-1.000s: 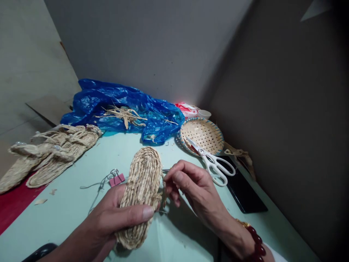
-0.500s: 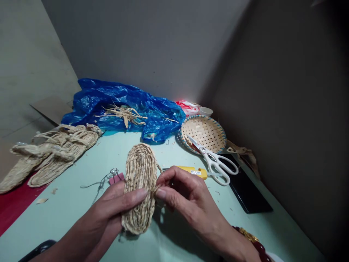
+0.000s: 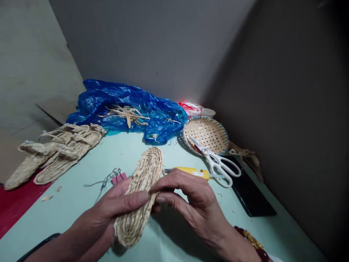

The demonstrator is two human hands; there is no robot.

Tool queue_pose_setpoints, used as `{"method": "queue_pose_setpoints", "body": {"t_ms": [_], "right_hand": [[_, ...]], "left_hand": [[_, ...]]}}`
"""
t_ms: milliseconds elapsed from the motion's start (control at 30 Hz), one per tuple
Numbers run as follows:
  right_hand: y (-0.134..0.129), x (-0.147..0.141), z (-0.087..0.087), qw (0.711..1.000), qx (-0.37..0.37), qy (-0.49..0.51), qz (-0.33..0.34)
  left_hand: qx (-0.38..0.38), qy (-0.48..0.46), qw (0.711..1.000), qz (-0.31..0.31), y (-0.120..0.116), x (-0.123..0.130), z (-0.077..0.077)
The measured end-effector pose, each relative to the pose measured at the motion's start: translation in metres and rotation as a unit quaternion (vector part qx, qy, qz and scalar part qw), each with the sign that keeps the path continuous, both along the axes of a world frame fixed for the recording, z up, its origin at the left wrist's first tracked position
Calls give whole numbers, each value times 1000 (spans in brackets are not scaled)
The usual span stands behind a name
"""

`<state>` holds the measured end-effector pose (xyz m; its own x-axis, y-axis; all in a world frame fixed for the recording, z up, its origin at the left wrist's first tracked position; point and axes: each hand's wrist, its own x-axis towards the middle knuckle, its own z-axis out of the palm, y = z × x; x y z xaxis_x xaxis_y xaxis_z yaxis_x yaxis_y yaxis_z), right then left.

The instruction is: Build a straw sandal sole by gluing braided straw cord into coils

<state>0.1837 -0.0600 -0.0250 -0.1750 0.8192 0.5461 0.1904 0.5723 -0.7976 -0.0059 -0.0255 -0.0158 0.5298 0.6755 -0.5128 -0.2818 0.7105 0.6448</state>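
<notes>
A long oval straw sole (image 3: 148, 168), braided in tight coils, is tilted above the table with its top end leaning right. My left hand (image 3: 113, 209) grips it from the left, thumb across its face and fingers behind. At the sole's right edge, my right hand (image 3: 191, 198) is closed with its index finger and thumb pinching the rim. Whether a loose strand lies between those fingertips is hidden. Just beyond my right hand lies a yellow hot glue gun (image 3: 191, 172), partly covered by it.
White scissors (image 3: 218, 163) lean on a round woven basket (image 3: 205, 133). Beside them lies a black phone-like slab (image 3: 252, 196). Straw sandals (image 3: 68, 149) sit at left. A blue plastic bag (image 3: 114, 94) holds straw scraps (image 3: 129, 114). A pink binder clip (image 3: 119, 178) lies near my left hand.
The sole has tilted, its top swinging right and its lower end left. My right index finger has moved onto the sole's edge. The camera view has shifted slightly.
</notes>
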Motion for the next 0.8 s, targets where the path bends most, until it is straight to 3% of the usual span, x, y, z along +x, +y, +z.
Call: {"method": "queue_pose_setpoints", "body": {"t_ms": [233,333,533,800], "right_hand": [[0,-1,0,996,76,-39,-27],[0,-1,1,995,86,-43,-38],[-4,-5,5,999,32,-21,-35],[-6,-9,3,995,-75,49,-48]], "left_hand": [[33,-32,997,-58,0,-3,-3],[7,-4,999,-42,0,-5,-2],[77,-23,995,-55,-2,1,7],[83,15,996,-9,-4,4,10]]}}
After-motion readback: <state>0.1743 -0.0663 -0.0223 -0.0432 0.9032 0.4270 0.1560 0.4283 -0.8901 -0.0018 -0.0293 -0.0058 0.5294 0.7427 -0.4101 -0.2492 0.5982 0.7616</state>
